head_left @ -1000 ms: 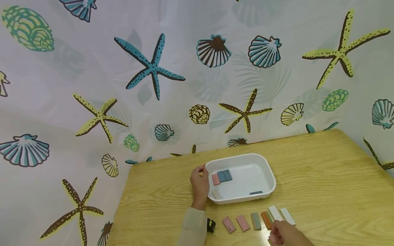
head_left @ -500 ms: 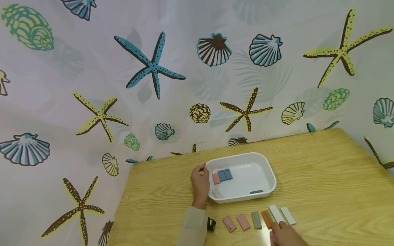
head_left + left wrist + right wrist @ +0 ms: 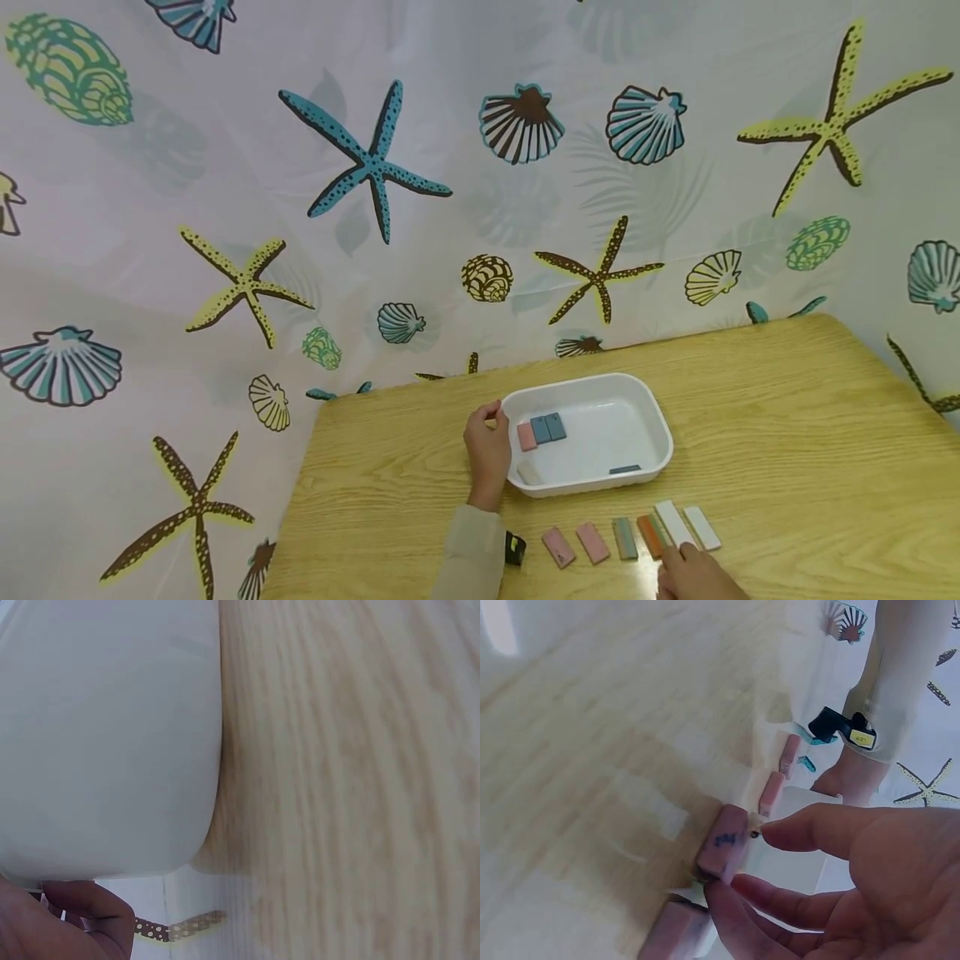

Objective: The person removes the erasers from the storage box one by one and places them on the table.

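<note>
My left hand (image 3: 487,454) grips the left rim of a white tray (image 3: 660,417); in the left wrist view its curled fingers (image 3: 94,907) meet the tray's edge. Inside the tray lie blue-grey blocks (image 3: 547,427), a pink block (image 3: 527,437) and a cream block (image 3: 528,473). My right hand (image 3: 697,575) is low at the front, beside an orange block (image 3: 650,536) and a white block (image 3: 673,523). In the right wrist view, thumb and fingers pinch a small pinkish block (image 3: 724,840) with dark marks; the head view hides it.
In front of the tray lie two pink blocks (image 3: 557,547), a green-grey block (image 3: 624,538) and a second white block (image 3: 702,527). A black wristband device (image 3: 514,548) sits at the left sleeve. Shell-patterned cloth (image 3: 420,275) hangs behind the wooden table (image 3: 390,500).
My right hand has shifted slightly and its fingers have come down by the lower ends of the orange and white blocks. The left hand and tray have stayed put.
</note>
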The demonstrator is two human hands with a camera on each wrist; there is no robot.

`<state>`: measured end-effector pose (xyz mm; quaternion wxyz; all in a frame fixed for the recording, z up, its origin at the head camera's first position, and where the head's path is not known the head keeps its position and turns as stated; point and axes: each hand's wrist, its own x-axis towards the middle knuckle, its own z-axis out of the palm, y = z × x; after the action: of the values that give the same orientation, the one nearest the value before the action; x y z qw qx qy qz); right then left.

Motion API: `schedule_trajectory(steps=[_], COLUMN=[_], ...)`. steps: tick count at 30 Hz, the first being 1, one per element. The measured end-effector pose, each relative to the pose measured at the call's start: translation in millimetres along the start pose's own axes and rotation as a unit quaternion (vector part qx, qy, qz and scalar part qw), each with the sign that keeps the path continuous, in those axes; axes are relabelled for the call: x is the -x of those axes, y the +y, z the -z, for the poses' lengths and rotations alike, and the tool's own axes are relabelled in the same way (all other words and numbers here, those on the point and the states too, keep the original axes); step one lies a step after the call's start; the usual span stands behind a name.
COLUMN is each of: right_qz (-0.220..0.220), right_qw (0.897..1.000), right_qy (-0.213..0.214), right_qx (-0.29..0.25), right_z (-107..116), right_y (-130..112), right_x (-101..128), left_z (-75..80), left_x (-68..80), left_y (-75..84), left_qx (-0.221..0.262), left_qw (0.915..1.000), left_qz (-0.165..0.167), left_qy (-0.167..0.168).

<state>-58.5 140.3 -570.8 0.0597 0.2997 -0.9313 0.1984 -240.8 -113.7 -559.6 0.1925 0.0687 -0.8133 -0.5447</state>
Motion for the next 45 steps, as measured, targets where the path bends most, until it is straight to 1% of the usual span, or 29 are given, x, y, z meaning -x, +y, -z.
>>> schedule_trajectory(steps=[2,4,5,6,7,9,11,12,14,15,16,17,20,21,23,24,25,26,30,33,37,39,42,44,45], right_qz=[-0.051,-0.085,-0.106,-0.128,-0.136,-0.158,-0.177,-0.182,-0.194,-0.19,-0.188,-0.191,-0.205,-0.21,-0.228,-0.233,-0.238,-0.241,-0.242,-0.241,-0.246,-0.25,-0.255,-0.265,-0.271], right_qw=[0.997,0.989,0.98,0.97,0.959,0.933,0.918,0.912,0.896,0.888,0.878,0.861,0.804,0.791,0.774,0.77,0.768,0.768,0.777,0.786,0.797,0.796,0.789,0.783,0.782], right_qy=[-0.032,-0.043,-0.052,-0.054,-0.056,-0.056,-0.05,-0.043,-0.034,-0.031,-0.03,-0.031,-0.044,-0.046,-0.046,-0.044,-0.041,-0.036,-0.023,-0.032,-0.047,-0.052,-0.061,-0.065,-0.067], right_qx=[-0.044,-0.114,-0.157,-0.201,-0.242,-0.319,-0.352,-0.364,-0.399,-0.417,-0.44,-0.47,-0.556,-0.573,-0.589,-0.593,-0.594,-0.592,-0.581,-0.568,-0.55,-0.549,-0.556,-0.559,-0.557], right_z=[9.0,19.0,25.2,31.0,36.3,46.5,54.1,56.5,59.6,60.1,60.2,59.9,58.3,57.4,55.0,53.4,51.8,50.1,42.9,37.2,28.0,23.7,18.9,16.7,15.7], right_y=[-4.6,-8.0,-9.9,-11.7,-12.8,-14.5,-15.3,-15.0,-13.9,-12.8,-11.6,-10.3,-6.8,-6.0,-5.1,-5.1,-5.2,-5.6,-7.2,-7.3,-6.5,-6.3,-6.3,-7.0,-7.5], right_x=[-5.4,-12.4,-16.2,-20.1,-24.5,-33.2,-42.8,-47.9,-58.1,-63.0,-68.3,-73.3,-87.8,-92.2,-101.0,-105.7,-110.7,-115.9,-136.8,-149.6,-162.8,-168.1,-174.1,-177.0,-178.1], left_z=[1.4,2.5,2.8,3.3,3.6,4.1,4.1,4.1,3.8,3.7,3.4,3.2,3.0,2.7,2.7,2.6,2.6,2.5,2.0,1.5,1.0,1.2,1.9,2.2,2.3], left_x=[-0.5,-1.1,-1.3,-1.3,-1.2,-1.1,-0.9,-1.0,-0.9,-0.9,-0.8,-0.5,0.6,1.0,2.0,2.5,2.8,2.9,2.2,1.0,1.0,1.0,0.8,0.8,0.9], left_y=[1.1,1.8,2.0,2.2,2.3,2.2,1.4,1.0,0.5,0.4,0.1,0.0,2.0,2.4,4.1,5.0,5.3,5.4,5.2,4.8,5.4,6.0,6.6,6.4,6.0], left_qx=[-0.002,-0.005,-0.005,-0.006,-0.006,-0.005,-0.004,-0.004,-0.003,-0.002,-0.001,0.001,0.004,0.006,0.006,0.004,0.005,0.004,-0.002,-0.007,-0.007,-0.006,-0.005,-0.006,-0.006], left_qw=[1.0,0.9999,0.9999,0.9999,0.9999,0.9999,0.9999,0.9998,0.9999,0.9998,0.9999,0.9999,0.9997,0.9997,0.9995,0.9994,0.9994,0.9993,0.999,0.9989,0.9992,0.9994,0.9995,0.9995,0.9995], left_qz=[0.008,0.013,0.012,0.013,0.014,0.015,0.016,0.017,0.017,0.019,0.016,0.015,0.022,0.021,0.028,0.033,0.033,0.036,0.044,0.046,0.038,0.034,0.031,0.031,0.03], left_qy=[-0.003,-0.003,-0.002,-0.002,-0.002,-0.002,-0.002,-0.003,-0.001,-0.001,-0.001,-0.002,-0.007,-0.008,-0.011,-0.012,-0.011,-0.011,-0.008,-0.008,-0.006,-0.005,-0.006,-0.007,-0.008])
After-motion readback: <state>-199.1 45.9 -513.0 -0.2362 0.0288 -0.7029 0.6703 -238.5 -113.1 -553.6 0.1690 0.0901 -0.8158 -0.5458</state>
